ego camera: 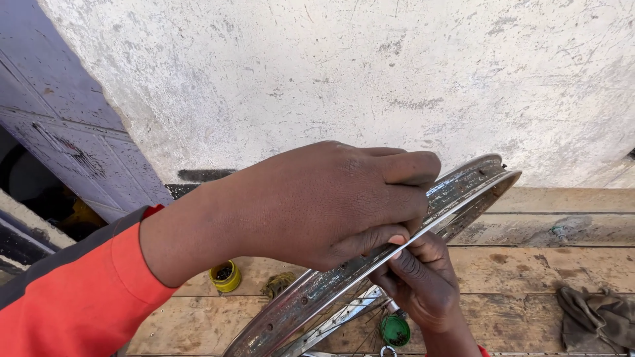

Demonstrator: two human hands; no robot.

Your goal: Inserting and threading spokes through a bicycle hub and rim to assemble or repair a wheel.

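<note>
Rough wooden worktop [529,264] under a whitewashed wall, left hand [317,205] clenched over the wheel rim [463,185], right hand [423,281] pinching a spoke beneath; I'd keep that rim steady.

Bright, hard daylight from above; glare along the shiny curved metal wheel rim [370,264], deep shade in the doorway at left. Sharp throughout, slight bending at edges.
</note>
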